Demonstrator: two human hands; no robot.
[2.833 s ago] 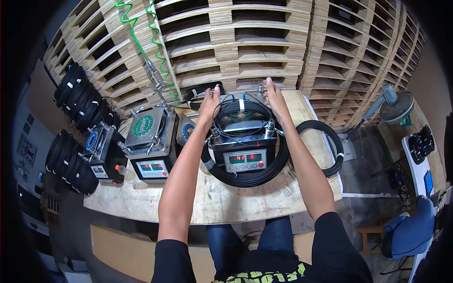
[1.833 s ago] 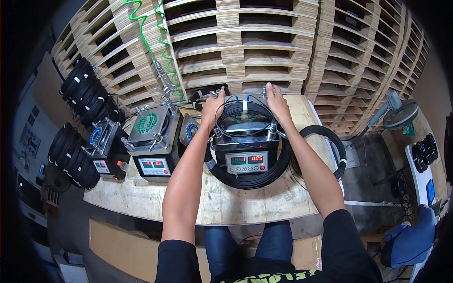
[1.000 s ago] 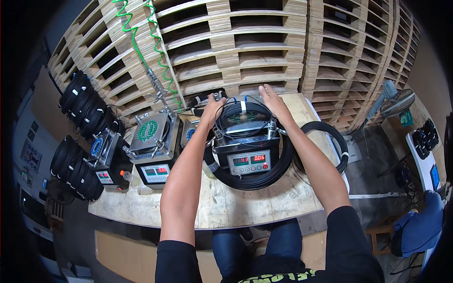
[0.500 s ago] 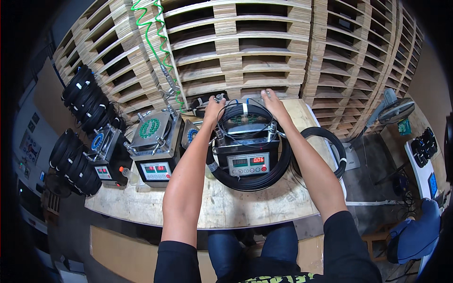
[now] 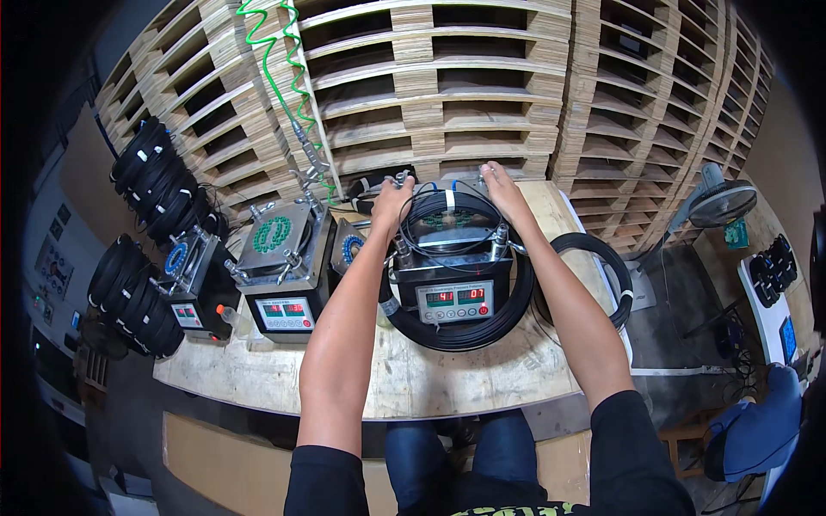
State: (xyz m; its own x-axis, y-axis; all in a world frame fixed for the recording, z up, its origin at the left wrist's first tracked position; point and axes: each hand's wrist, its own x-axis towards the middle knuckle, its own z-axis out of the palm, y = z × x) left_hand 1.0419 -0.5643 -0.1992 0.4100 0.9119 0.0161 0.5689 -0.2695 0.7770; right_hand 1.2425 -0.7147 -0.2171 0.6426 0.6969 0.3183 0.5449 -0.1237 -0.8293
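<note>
A polishing machine with a metal top, a lit red-digit display and a round green-ringed plate stands in front of me. A big coil of black cable loops around its base, and thinner black cable arches over its top. My left hand is closed on the metal clamp knob at the far left corner. At the far right corner my right hand is closed around another clamp knob, mostly hidden by the fingers. Two near-corner clamps are untouched.
Two similar machines stand to the left, with an orange-capped bottle between them. Black cable coils are stacked at far left; another coil lies right. Pallets rise behind. A green air hose hangs down. A fan stands right.
The digits on the middle machine's display have changed and its left readout is now lit red. Both hands stay at the far corners, with only slight shifts of the fingers.
</note>
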